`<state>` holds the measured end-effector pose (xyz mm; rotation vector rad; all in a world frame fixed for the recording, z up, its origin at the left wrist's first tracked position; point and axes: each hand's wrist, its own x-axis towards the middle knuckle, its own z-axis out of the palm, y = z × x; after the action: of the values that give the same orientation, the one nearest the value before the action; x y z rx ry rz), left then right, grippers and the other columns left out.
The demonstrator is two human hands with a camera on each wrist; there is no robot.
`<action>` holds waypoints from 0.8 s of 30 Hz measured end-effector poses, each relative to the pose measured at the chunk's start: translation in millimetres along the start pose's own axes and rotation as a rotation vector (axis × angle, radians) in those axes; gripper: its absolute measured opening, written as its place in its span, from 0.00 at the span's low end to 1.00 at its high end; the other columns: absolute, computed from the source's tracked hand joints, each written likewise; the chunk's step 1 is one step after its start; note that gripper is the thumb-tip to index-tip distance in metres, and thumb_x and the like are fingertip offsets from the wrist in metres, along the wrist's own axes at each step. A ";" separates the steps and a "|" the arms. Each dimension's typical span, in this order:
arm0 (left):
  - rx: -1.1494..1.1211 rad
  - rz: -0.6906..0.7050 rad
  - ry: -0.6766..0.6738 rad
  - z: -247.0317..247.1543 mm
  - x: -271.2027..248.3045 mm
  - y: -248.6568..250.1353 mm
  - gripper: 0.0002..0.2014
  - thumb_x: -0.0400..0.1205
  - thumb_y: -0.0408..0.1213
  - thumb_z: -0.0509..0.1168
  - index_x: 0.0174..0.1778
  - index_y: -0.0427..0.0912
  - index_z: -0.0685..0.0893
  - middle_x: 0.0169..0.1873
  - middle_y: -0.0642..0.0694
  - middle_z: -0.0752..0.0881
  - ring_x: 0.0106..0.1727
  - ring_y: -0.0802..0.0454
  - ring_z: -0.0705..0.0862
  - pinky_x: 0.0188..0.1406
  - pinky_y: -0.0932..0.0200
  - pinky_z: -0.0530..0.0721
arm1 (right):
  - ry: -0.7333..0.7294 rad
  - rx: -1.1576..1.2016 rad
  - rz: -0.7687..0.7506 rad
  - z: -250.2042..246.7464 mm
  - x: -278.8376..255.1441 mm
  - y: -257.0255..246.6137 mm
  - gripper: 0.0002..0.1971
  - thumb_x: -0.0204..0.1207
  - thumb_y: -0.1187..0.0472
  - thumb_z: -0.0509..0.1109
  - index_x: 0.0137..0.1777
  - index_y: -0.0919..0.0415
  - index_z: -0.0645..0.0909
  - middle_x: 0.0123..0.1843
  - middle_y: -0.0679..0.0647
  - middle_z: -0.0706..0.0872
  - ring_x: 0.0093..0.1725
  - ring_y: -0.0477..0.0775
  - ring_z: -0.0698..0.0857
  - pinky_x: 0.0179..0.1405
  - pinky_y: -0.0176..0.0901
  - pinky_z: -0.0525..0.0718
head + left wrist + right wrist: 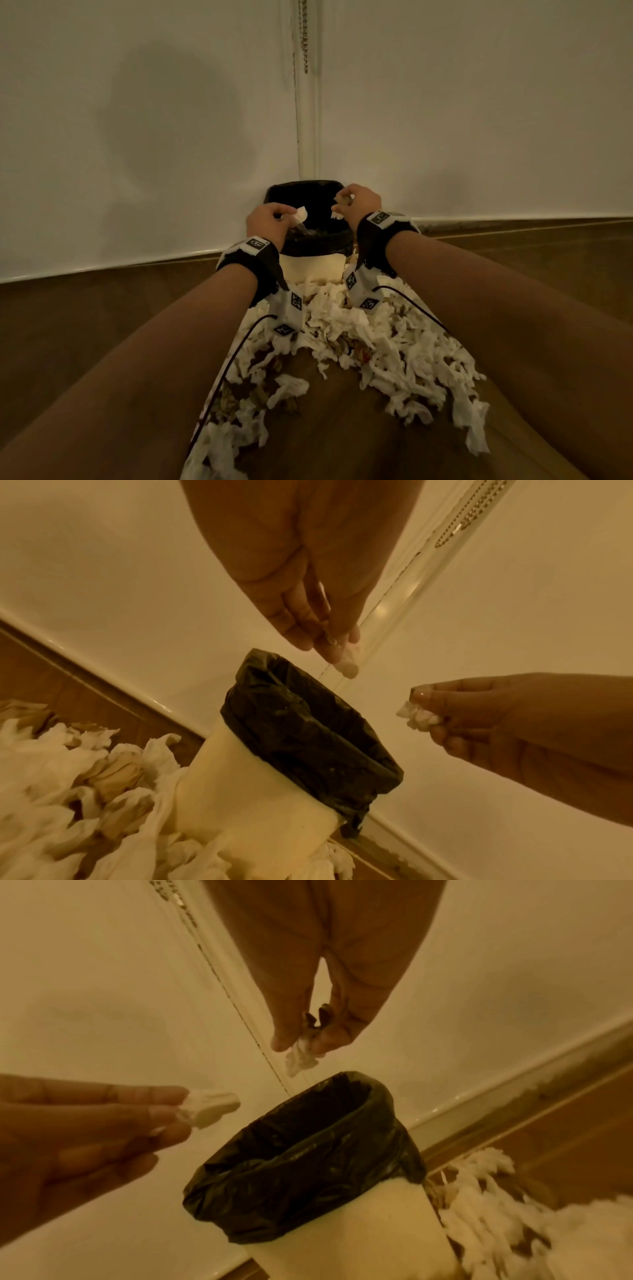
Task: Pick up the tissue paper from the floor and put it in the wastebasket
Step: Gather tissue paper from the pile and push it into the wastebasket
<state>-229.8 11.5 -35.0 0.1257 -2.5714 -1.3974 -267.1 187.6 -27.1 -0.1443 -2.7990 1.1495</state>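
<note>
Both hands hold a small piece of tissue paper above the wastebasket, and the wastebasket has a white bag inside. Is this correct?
Not quite: the bag lining the wastebasket is black, as the right wrist view shows. The rest holds: the left hand and right hand each pinch a small tissue piece above it.

Right hand (pixel 318 1010) hangs over the wastebasket (pixel 346 1240), fingertips pinching a small wad of tissue (pixel 299 1058) just above the black liner (pixel 301 1150). Left hand (pixel 85 1129) comes in from the left, pinching another tissue scrap (pixel 210 1107). More shredded tissue (pixel 514 1218) litters the floor at right.
</note>
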 end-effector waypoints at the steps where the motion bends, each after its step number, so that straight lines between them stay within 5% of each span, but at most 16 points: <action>1: 0.013 -0.004 -0.012 4.0 0.9 -2.9 0.11 0.79 0.33 0.65 0.54 0.44 0.88 0.56 0.44 0.87 0.56 0.49 0.84 0.53 0.66 0.77 | -0.004 0.057 0.043 5.6 1.7 3.5 0.16 0.75 0.58 0.72 0.62 0.60 0.81 0.61 0.57 0.85 0.61 0.57 0.83 0.60 0.40 0.80; 5: 0.106 0.023 -0.236 18.0 4.7 -11.2 0.22 0.83 0.31 0.58 0.74 0.45 0.72 0.70 0.41 0.77 0.68 0.44 0.77 0.64 0.59 0.74 | -0.141 0.289 0.156 19.9 0.9 9.9 0.26 0.80 0.63 0.63 0.78 0.58 0.66 0.72 0.62 0.77 0.69 0.63 0.78 0.69 0.55 0.78; 8: 0.097 -0.005 -0.281 22.8 3.5 -16.3 0.28 0.83 0.30 0.57 0.79 0.49 0.62 0.73 0.40 0.73 0.70 0.42 0.75 0.59 0.63 0.73 | -0.191 0.290 0.137 20.0 -2.7 17.1 0.28 0.80 0.69 0.59 0.80 0.59 0.60 0.75 0.66 0.71 0.73 0.66 0.74 0.72 0.57 0.75; 11: -0.010 -0.009 -0.165 24.2 -2.1 -20.6 0.26 0.83 0.32 0.59 0.77 0.51 0.67 0.73 0.43 0.74 0.67 0.49 0.78 0.51 0.75 0.72 | -0.111 0.292 0.181 15.2 -9.9 30.2 0.23 0.81 0.69 0.58 0.76 0.61 0.68 0.70 0.66 0.77 0.68 0.65 0.79 0.68 0.57 0.78; 14: -0.194 -0.021 -0.090 25.5 -17.0 -24.6 0.22 0.81 0.28 0.60 0.70 0.50 0.75 0.67 0.46 0.77 0.57 0.53 0.82 0.60 0.58 0.82 | 0.040 0.287 0.226 8.2 -29.8 47.3 0.17 0.80 0.69 0.59 0.67 0.59 0.76 0.59 0.63 0.84 0.55 0.60 0.84 0.56 0.46 0.84; 16: -0.207 -0.018 -0.111 29.8 -36.6 -30.3 0.18 0.81 0.26 0.58 0.63 0.48 0.79 0.55 0.48 0.81 0.49 0.51 0.84 0.54 0.51 0.85 | 0.091 0.207 0.222 7.1 -51.3 60.7 0.15 0.81 0.68 0.56 0.64 0.59 0.79 0.57 0.61 0.85 0.50 0.56 0.83 0.47 0.40 0.78; 20: -0.023 0.002 -0.259 42.0 -84.5 -52.7 0.13 0.83 0.32 0.55 0.57 0.47 0.81 0.41 0.49 0.86 0.43 0.47 0.86 0.45 0.52 0.86 | -0.040 0.039 0.239 23.1 -102.0 90.8 0.15 0.81 0.66 0.55 0.62 0.57 0.80 0.53 0.61 0.84 0.47 0.59 0.82 0.41 0.41 0.74; 22: 0.222 0.023 -0.414 49.8 -105.7 -71.8 0.12 0.83 0.35 0.55 0.58 0.47 0.81 0.46 0.45 0.87 0.46 0.45 0.86 0.49 0.49 0.86 | -0.174 -0.087 0.208 34.1 -131.1 104.1 0.15 0.82 0.65 0.55 0.63 0.57 0.79 0.50 0.62 0.84 0.44 0.58 0.80 0.39 0.44 0.76; 24: 0.568 0.068 -0.609 55.7 -125.4 -93.3 0.14 0.84 0.38 0.54 0.63 0.48 0.78 0.57 0.43 0.84 0.53 0.45 0.83 0.54 0.48 0.83 | -0.367 -0.217 0.140 44.9 -158.8 113.9 0.16 0.82 0.65 0.56 0.66 0.59 0.77 0.57 0.63 0.84 0.51 0.61 0.83 0.47 0.47 0.80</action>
<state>-122.7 28.1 -160.6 -0.3540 -3.3662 -0.7064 -111.1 216.5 -149.8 -0.1652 -3.2846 0.9798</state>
